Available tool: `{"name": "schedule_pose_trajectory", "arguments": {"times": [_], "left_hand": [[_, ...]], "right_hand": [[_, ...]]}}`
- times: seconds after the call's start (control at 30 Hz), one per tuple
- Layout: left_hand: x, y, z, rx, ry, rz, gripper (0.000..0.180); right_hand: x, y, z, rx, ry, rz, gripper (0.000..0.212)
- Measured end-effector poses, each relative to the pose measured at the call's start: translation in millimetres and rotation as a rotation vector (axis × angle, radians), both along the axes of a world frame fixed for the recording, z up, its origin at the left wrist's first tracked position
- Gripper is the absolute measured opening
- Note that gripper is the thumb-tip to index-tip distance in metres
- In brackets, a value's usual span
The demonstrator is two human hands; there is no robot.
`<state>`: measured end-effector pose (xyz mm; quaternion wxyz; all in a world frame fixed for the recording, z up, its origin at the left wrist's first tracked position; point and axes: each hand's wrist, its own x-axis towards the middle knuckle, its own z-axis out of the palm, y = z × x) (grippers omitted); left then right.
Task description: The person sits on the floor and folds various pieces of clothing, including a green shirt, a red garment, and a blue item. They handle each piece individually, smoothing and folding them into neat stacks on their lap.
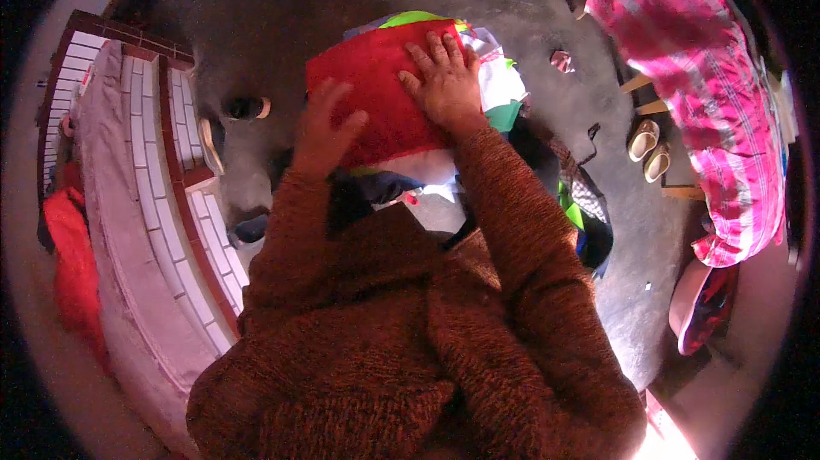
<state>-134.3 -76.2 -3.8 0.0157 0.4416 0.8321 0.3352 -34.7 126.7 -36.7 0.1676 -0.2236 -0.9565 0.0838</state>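
A flat red cloth (367, 63) lies on top of a heap of fabric in front of me. My right hand (446, 82) rests on its right part, palm down, with the fingers spread. Over the left edge is my left hand (327, 127), slightly blurred, its thumb and fingers apart; whether it touches the cloth I cannot tell. White cloth (500, 80) and a green piece (501, 116) stick out from beneath on the right. Along the far edge shows a lime-green strip (416, 18). Neither hand grips anything.
To the left runs a white-tiled ledge (154, 178) with a pale cloth and a red garment (73, 242) on it. A pink plaid cloth (683, 93) covers furniture at right, near pale slippers (649, 151). A dark shoe (248, 108) sits on the grey floor. More fabric (589, 204) lies by my right arm.
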Motion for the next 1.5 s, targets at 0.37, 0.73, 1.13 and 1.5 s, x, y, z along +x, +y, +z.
{"name": "schedule_pose_trajectory", "arguments": {"times": [0.37, 0.73, 1.13, 1.5], "left_hand": [[13.4, 68.8, -28.3, -0.299, 0.553, 0.186, 0.051], [21.3, 69.9, -32.5, -0.349, 0.485, 0.238, 0.051], [3.9, 66.6, -51.4, -0.301, 0.61, 0.177, 0.049], [-11.3, 70.4, -70.2, -0.109, 0.507, 0.031, 0.049]], "right_hand": [[-1.5, 5.2, -7.7, 0.002, 0.071, 0.02, 0.053], [1.8, 5.2, -8.2, -0.022, 0.091, 0.013, 0.054], [8.6, 5.8, -24.2, 0.032, 0.258, 0.037, 0.052], [169.8, 35.1, 6.3, -0.473, 0.43, -0.087, 0.034]]}}
